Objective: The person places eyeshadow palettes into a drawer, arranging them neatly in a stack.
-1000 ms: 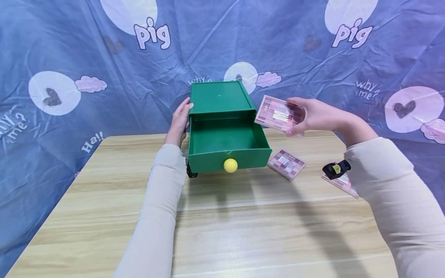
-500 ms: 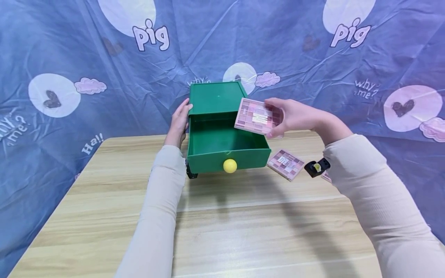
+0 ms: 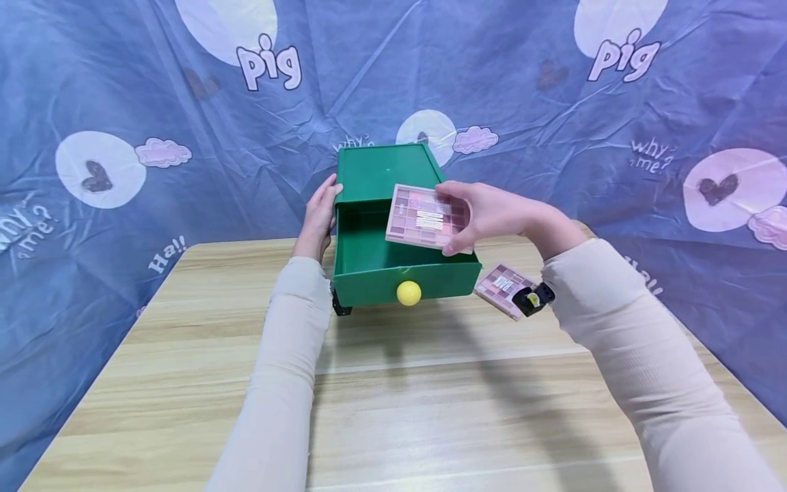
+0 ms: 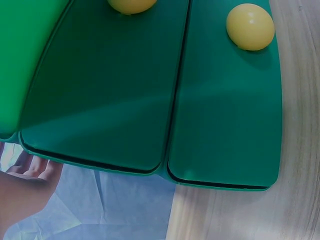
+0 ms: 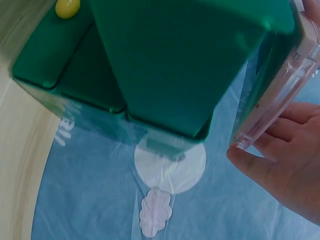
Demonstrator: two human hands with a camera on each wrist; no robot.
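A green drawer cabinet (image 3: 384, 169) stands on the table, its top drawer (image 3: 364, 288) pulled out by its yellow-knobbed front. My left hand (image 3: 317, 213) rests along the cabinet's left side, fingers fairly straight; in the left wrist view its fingertips are partly hidden behind the cabinet's edge. Between thumb and fingers, my right hand (image 3: 501, 215) grips a pink eyeshadow palette (image 3: 423, 216) by its right end. The palette is tilted over the right part of the open drawer and covers some of its inside. The visible left part of the drawer's interior is bare green.
Another eyeshadow palette (image 3: 501, 288) lies on the wooden table (image 3: 393, 410) right of the cabinet, partly behind the black wrist camera (image 3: 533, 298). Two lower drawers (image 4: 225, 120) with yellow knobs are closed. A blue printed cloth (image 3: 233, 157) hangs behind.
My right hand has carried its palette leftward and slightly down, from beside the cabinet to over the open drawer. My left hand has stayed at the cabinet's side.
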